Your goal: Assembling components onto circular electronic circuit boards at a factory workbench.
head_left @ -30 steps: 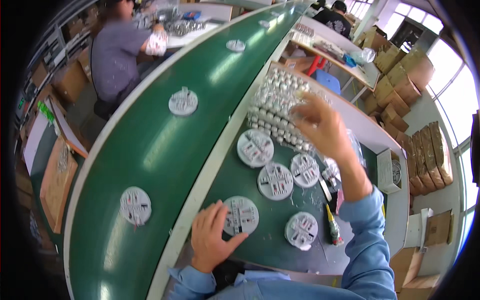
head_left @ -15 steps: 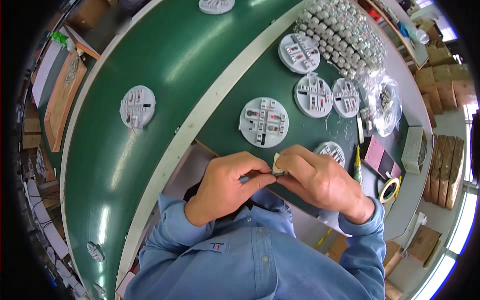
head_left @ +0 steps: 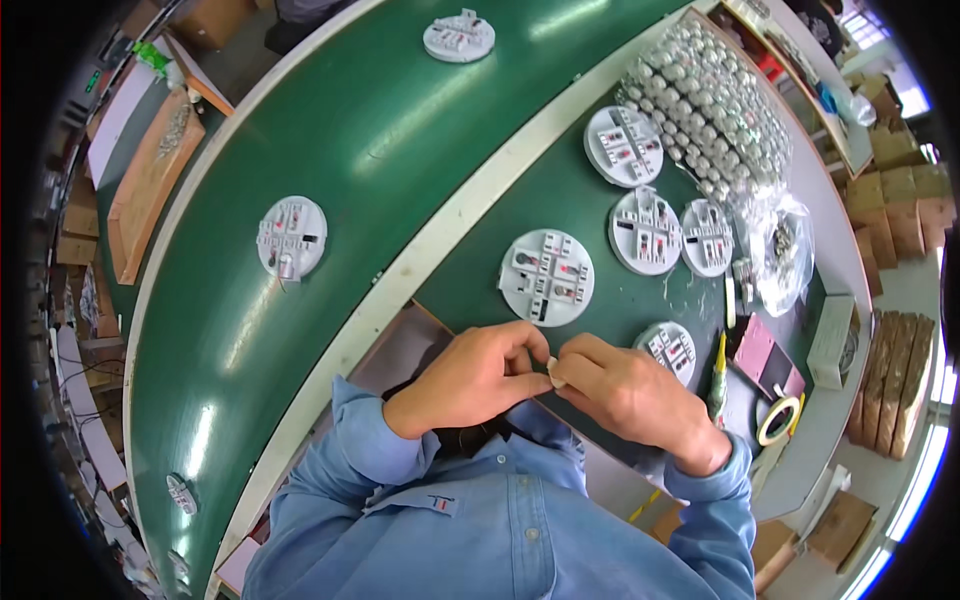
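The green-topped bench (head_left: 600, 200) carries five round white plastic discs (head_left: 546, 277) just beyond the grip, a tray of small silver cylinders (head_left: 705, 100) farther beyond, and a tape roll (head_left: 778, 420) right of the grip.

Layout of the bench. Both hands meet close to the body at the near edge of the table (head_left: 600, 200), left hand (head_left: 470, 378) touching right hand (head_left: 625, 390), a small part (head_left: 552, 367) pinched between them. Just beyond them lies a disc (head_left: 546, 277); another disc (head_left: 668, 347) lies right of the hands. Farther back sit three discs (head_left: 645, 231) (head_left: 707, 237) (head_left: 623, 146), with a tray of cylinders (head_left: 710, 100) behind and a bag (head_left: 780, 245) to the right. A tape roll (head_left: 778, 420) lies at the far right. On the belt (head_left: 330, 150), left of the table, rest two discs (head_left: 291, 237) (head_left: 459, 36).
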The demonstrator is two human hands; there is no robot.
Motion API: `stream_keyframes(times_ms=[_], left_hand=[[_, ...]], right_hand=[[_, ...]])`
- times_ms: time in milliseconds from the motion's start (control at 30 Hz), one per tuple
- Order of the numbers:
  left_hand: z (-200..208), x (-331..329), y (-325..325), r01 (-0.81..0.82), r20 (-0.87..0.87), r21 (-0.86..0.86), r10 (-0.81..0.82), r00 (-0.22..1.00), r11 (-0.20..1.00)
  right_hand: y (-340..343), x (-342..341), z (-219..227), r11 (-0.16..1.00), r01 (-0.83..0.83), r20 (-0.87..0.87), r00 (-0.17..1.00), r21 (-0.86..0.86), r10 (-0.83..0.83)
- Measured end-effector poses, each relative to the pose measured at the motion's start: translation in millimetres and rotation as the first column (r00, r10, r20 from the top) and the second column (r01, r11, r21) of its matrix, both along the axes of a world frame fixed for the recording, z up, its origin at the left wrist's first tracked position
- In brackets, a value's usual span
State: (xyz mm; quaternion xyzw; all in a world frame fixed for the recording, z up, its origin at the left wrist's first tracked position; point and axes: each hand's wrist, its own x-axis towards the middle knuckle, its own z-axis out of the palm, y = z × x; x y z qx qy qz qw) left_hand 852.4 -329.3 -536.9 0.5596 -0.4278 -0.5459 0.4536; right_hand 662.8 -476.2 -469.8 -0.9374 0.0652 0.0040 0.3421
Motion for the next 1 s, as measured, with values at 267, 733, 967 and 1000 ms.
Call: stream_keyframes(times_ms=[267,733,967,1000], left_hand=[[19,0,-4,0.084,0.209,0.109,-0.106,0.972,0.99],[-16,43,-33,-0.068,0.662,-0.395,0.335,0.67,0.916],[-26,40,-34,-0.009,0.716,-0.399,0.318,0.622,0.917],[-26,40,-35,-0.014,0.699,-0.41,0.324,0.637,0.912]], right_hand=[[3,-5,-4,0.999,-0.031,0.006,1.0,-0.015,0.031],[4,-7,-34,0.936,0.32,0.235,0.93,-0.143,-0.282],[-8,50,-20,0.917,0.388,0.259,0.899,-0.094,-0.354],[-10,59,-22,0.924,0.363,0.226,0.916,-0.121,-0.331]])
